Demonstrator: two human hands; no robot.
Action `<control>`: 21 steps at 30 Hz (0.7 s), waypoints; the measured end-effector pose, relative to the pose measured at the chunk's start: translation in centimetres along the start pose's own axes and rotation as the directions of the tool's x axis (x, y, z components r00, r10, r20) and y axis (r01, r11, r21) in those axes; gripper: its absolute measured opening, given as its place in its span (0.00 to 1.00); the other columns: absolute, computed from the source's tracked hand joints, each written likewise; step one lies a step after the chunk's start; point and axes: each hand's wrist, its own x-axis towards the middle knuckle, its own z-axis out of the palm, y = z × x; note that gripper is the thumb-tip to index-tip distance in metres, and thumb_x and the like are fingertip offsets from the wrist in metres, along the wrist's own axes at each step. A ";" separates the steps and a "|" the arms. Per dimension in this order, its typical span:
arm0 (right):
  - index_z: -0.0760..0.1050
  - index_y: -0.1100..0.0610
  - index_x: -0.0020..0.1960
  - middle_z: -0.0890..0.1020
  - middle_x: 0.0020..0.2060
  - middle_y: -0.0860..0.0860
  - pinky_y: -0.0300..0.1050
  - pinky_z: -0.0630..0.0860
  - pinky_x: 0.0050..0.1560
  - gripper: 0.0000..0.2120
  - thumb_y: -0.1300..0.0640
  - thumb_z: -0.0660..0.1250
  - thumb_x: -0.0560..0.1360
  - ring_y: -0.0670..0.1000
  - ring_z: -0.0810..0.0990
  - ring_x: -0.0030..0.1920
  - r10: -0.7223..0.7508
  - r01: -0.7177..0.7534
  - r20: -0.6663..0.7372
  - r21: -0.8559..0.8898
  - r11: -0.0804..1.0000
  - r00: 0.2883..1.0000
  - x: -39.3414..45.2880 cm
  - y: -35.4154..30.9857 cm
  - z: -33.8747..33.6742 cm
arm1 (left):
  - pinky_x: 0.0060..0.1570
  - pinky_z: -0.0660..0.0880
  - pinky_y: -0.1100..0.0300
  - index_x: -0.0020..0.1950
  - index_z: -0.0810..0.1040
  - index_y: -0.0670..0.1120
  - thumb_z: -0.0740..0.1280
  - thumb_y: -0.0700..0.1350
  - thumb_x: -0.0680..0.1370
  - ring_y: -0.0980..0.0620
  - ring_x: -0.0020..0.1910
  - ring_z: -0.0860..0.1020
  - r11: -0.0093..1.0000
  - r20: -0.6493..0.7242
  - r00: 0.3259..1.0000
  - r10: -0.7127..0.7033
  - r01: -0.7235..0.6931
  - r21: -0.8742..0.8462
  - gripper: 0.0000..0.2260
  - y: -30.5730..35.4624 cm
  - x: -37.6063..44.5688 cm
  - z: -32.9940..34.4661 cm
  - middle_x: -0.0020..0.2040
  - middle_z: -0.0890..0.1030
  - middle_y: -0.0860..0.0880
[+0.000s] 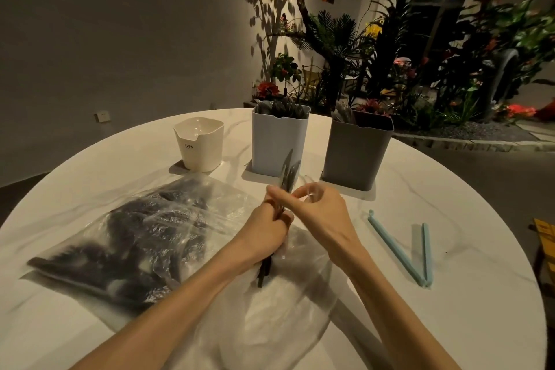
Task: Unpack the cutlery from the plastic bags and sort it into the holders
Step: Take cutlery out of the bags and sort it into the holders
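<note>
A round white bench (420,309) carries a clear plastic bag of dark cutlery (126,243) at left. Behind stand three holders: cream (199,144), pale blue (277,141), grey (356,150). The left hand (267,228) clenches a bundle of black cutlery (288,174), fingers wrapped around the handles. The right hand (321,210) pinches its clear wrapper (310,186).

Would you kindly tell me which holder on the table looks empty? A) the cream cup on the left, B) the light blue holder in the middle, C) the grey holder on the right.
A: the cream cup shows no cutlery above its rim, while dark pieces stand in the light blue holder and pale ones in the grey holder.
</note>
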 end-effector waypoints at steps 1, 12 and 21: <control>0.80 0.51 0.41 0.79 0.34 0.43 0.33 0.70 0.35 0.21 0.33 0.73 0.69 0.42 0.78 0.38 -0.055 0.052 -0.035 -0.102 0.993 0.998 -0.1 0.0 0.1 | 0.48 0.77 0.61 0.75 0.64 0.48 0.59 0.37 0.83 0.56 0.48 0.78 0.999 -0.012 0.999 0.035 -0.035 0.035 0.20 0.2 -0.2 0.0 0.57 0.79 0.46; 0.71 0.61 0.40 0.68 0.27 0.50 0.35 0.66 0.27 0.18 0.49 0.63 0.82 0.45 0.66 0.28 0.041 -0.018 -0.070 0.303 0.953 0.997 1.3 0.2 -1.9 | 0.23 0.63 0.62 0.57 0.79 0.47 0.79 0.53 0.69 0.55 0.24 0.66 0.916 0.062 0.998 -0.009 0.033 -0.400 0.20 0.9 -0.4 -1.4 0.30 0.70 0.51; 0.70 0.57 0.45 0.70 0.34 0.53 0.36 0.66 0.29 0.12 0.50 0.61 0.82 0.47 0.68 0.30 0.175 -0.158 0.010 0.476 0.865 0.985 1.4 0.2 -0.8 | 0.24 0.62 0.63 0.47 0.77 0.46 0.76 0.51 0.75 0.54 0.26 0.64 0.925 0.158 0.987 0.019 0.043 -0.378 0.12 0.9 -0.5 -1.4 0.32 0.69 0.49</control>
